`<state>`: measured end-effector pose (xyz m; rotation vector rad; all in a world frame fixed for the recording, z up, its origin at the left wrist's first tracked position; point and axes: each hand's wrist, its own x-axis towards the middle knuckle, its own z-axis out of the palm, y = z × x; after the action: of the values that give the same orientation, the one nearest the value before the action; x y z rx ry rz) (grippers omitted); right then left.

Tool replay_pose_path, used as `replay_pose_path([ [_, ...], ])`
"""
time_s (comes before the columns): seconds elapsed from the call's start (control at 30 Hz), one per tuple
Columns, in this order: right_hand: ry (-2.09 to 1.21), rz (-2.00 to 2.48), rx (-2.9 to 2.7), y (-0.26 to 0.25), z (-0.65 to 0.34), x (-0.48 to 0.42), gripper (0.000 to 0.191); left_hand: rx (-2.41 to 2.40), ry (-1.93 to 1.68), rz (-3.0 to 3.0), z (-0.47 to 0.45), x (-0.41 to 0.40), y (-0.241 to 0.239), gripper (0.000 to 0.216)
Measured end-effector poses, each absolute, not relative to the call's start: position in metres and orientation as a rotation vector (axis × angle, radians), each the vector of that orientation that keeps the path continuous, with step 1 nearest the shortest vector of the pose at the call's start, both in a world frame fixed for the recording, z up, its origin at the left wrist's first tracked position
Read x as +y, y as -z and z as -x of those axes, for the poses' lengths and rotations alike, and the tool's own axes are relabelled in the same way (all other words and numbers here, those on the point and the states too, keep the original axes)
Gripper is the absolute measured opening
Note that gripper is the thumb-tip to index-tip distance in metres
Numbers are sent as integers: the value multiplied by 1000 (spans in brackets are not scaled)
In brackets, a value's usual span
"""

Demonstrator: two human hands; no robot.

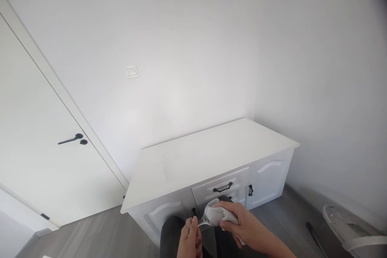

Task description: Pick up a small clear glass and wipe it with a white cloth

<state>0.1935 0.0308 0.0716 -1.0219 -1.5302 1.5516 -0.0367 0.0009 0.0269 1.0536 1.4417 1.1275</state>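
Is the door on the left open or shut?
Shut. The door sits flush in its frame with no gap showing, and its black handle lies level.

The cloth [222, 216] hides most of the spoon's [208, 217] bowl. The frame's bottom edge cuts off the left hand [190, 242] at its wrist. At lower right, a white appliance [350, 225] is cropped and unidentifiable.

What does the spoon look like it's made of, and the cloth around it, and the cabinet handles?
Spoon: likely polished metal, from its silvery, shiny bowl. Cloth: soft white fabric or paper, creased around the bowl by the right hand. Drawer handle: matte black, probably metal.
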Motion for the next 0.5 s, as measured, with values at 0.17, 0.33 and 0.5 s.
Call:
replay_pose_path([
  [0.17, -1536, 1072, -1285, -55, -194, 36, 55, 1398, -1182, -1273, 18, 6, -24, 51],
  [0.33, -1476, 1146, -1080, -35, -176, 37, 55, 1532, -1129, -1919, 25, 10, -20, 38],
  [0.5, -1606, 900, -1429, -67, -206, 39, 41, 1303, -875, -1372, 40, 24, -26, 64],
])
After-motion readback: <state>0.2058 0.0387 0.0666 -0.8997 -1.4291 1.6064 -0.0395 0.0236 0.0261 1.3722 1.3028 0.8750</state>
